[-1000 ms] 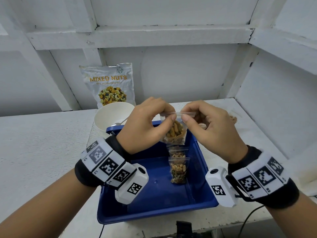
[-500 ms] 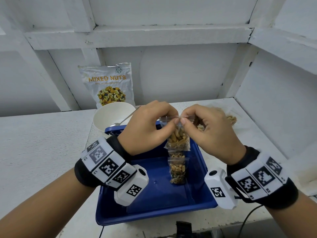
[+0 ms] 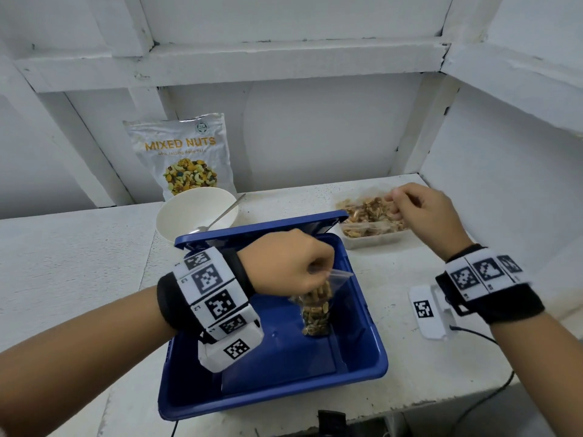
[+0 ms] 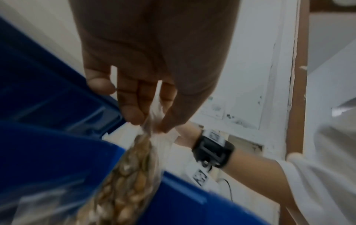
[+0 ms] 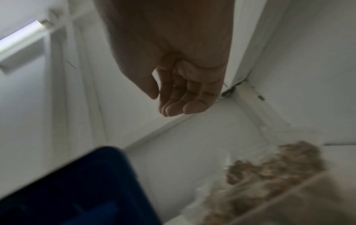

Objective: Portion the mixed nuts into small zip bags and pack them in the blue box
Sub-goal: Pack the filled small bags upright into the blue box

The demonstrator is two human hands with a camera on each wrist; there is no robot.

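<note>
A white-painted alcove with plank walls and a shelf beam encloses a rough white worktop [image 3: 79, 272]. On it sits the blue box [image 3: 362, 351], open, its lid [image 3: 262, 230] tilted up at the far edge. The left hand [image 3: 290, 263] hangs over the box, thumb and fingertips [image 4: 134, 112] pinching the top of a small zip bag [image 3: 315, 299] filled with nuts; this grip is narrow and holds the bag by its strip, so the bag dangles inside the box. Under it another filled bag [image 3: 317, 321] stands against the right part of the box floor; whether the 2 bags touch cannot be told.

The right hand [image 3: 419, 212] is over a clear tray of mixed nuts [image 3: 372, 216] at the far right of the worktop, just beyond the box lid. Its grip is loose, fingers [image 5: 183, 106] gently curled together and holding nothing.

Behind the box stands a white bowl [image 3: 195, 216] with a spoon [image 3: 217, 219] leaning in it, and a silver pouch printed MIXED NUTS [image 3: 183, 156] rests against the back wall.
</note>
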